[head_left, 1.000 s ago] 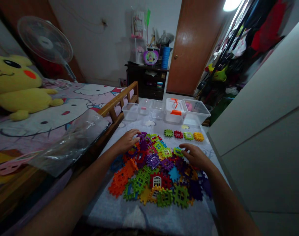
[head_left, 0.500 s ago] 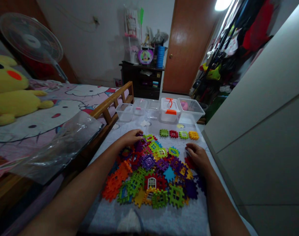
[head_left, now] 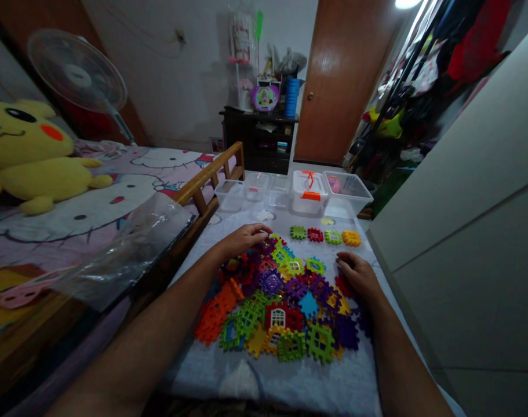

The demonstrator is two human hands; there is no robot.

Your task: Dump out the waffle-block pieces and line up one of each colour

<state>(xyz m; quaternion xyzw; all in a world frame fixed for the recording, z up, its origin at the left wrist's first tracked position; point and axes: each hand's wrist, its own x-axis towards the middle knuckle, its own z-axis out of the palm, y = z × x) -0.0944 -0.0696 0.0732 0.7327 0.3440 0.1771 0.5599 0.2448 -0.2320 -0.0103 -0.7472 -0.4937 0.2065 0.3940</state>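
1. A white wardrobe [head_left: 472, 243] fills the right side, close along the table's edge.
2. On the left is a bed [head_left: 148, 185] with a pink cartoon sheet and a wooden rail [head_left: 209, 174].
3. Between them stands the table [head_left: 320, 382], covered with a pale blue-grey cloth.
4. A yellow stuffed toy [head_left: 42, 174] sits on the bed, with a standing fan [head_left: 79, 75] behind it.
5. A clear plastic bag [head_left: 128, 249] lies across the bed's near edge and rail.
6. The pile of plastic blocks [head_left: 272, 284] spreads over the middle of the table, mixed in colour, between the two forearms.
7. At the table's far end are several clear containers [head_left: 230, 197], a lidded box [head_left: 305, 200] with orange handle and latch, and an open bin [head_left: 350, 194] at the right end.
8. The left hand [head_left: 246, 238] rests over the pile's far left part, fingers bent above purple blocks; whether they grip one cannot be told.
9. The right hand [head_left: 358, 273] is at the pile's right edge, over a red block [head_left: 342, 286], fingers loosely parted and released.
10. Beyond the pile, four spots in a row hold a green block [head_left: 297, 233], a dark red block [head_left: 315, 235], a light green block [head_left: 332, 237] with a white window, and yellow blocks [head_left: 351, 238].
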